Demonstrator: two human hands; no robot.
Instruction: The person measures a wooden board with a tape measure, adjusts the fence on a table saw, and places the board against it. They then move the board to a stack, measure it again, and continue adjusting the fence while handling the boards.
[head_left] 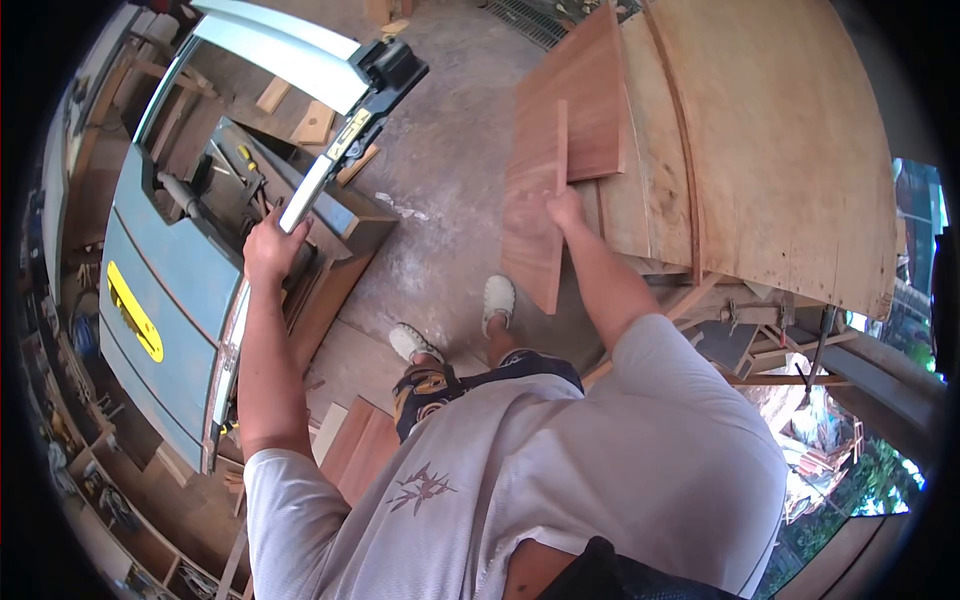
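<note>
My left hand (pixel 270 248) is closed over the pale front rail (pixel 312 188) of a table saw, its thumb along the rail. The saw's light blue table (pixel 180 260) lies to the left, with a yellow insert plate (pixel 135 312) in it. Across its far end runs a light fence (pixel 285 55) with a black head (pixel 393 68) on the rail. My right hand (pixel 567 208) grips the edge of a reddish-brown wooden board (pixel 530 235), which is tilted beside the stacked sheets. My right fingertips are partly hidden.
Large plywood sheets (pixel 780 130) and a reddish panel (pixel 580 100) rest on a support at right. Below the saw rail stands a wooden box (pixel 345 270) with tools. Offcuts (pixel 315 122) lie on the concrete floor (pixel 440 150). Shelving (pixel 130 500) fills the lower left.
</note>
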